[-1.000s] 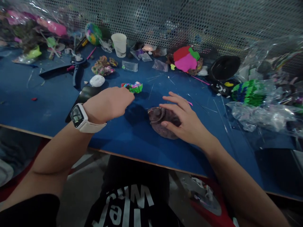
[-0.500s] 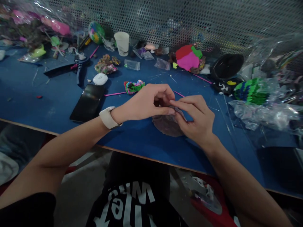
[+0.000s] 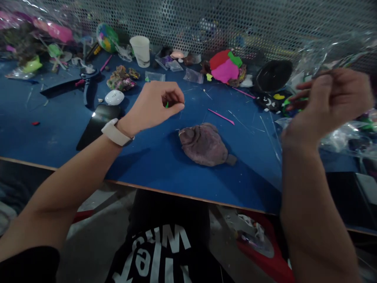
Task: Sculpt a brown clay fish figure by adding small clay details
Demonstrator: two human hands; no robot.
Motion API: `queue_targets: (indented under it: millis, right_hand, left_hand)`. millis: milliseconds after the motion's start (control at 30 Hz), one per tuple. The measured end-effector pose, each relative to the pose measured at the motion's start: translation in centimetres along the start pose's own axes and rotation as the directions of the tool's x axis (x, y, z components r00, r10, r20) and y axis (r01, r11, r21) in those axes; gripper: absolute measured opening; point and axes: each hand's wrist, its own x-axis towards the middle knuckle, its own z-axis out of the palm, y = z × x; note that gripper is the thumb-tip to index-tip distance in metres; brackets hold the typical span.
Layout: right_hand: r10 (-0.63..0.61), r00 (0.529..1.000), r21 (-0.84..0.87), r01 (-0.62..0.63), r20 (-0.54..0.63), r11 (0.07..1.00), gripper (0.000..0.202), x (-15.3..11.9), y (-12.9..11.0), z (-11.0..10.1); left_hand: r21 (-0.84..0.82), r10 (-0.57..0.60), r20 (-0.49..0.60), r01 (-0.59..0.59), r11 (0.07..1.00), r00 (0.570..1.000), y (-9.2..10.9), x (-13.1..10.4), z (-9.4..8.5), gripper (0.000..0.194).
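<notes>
A grey-brown clay fish (image 3: 206,145) lies on the blue table in front of me, a small tail at its right end and a round eye at its left. My left hand (image 3: 156,104) hovers beyond and left of it, thumb and forefinger pinched together; what is between them is too small to make out. Raised well to the right is my right hand (image 3: 330,98), slightly blurred, with thumb and forefinger closed and the other fingers loosely curled. Neither hand touches the fish. Behind the fish rests a pink modelling tool (image 3: 220,116).
A black phone (image 3: 98,122), a white case (image 3: 114,97) and dark cutters (image 3: 88,84) lie at left. Along the mesh back stand a paper cup (image 3: 140,51), a red-and-pink clay piece (image 3: 225,68) and a black bowl (image 3: 273,78). Plastic wrapping (image 3: 341,135) crowds the right; thin clear strands lie about.
Both hands have come off the clay fish, exposing it fully. My right hand has swung up and far right; my left has moved up and left, still pinched.
</notes>
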Motion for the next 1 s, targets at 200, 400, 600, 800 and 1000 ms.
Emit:
queue_targets:
  millis: [200,400,600,800,1000]
  right_hand:
    - [0.187,0.974,0.186,-0.209,0.129,0.960,0.026,-0.4,2.4,0.2]
    - [0.261,0.882,0.106,-0.324,0.392,0.940,0.030,-4.6,-3.6,4.5]
    - [0.198,0.842,0.111,-0.289,0.502,0.951,0.015,-6.0,-5.3,4.9]
    - [0.202,0.884,0.137,-0.283,0.422,0.949,0.010,-6.0,-5.6,4.9]
    - [0.248,0.882,0.221,-0.355,0.400,0.908,0.026,-6.2,-7.1,5.1]
  left_hand:
    - [0.285,0.047,0.164,-0.092,0.954,0.985,-0.9,-0.6,1.9,0.025]
    - [0.374,-0.013,0.227,-0.075,0.925,0.974,-1.8,-1.1,3.5,0.029]
    - [0.389,0.013,0.174,-0.081,0.918,0.985,-1.3,-1.0,2.8,0.029]
    - [0.298,0.124,0.086,-0.145,0.944,0.988,0.0,-1.2,3.4,0.027]
    - [0.259,0.254,0.000,-0.245,0.934,0.967,1.9,-2.1,4.6,0.027]
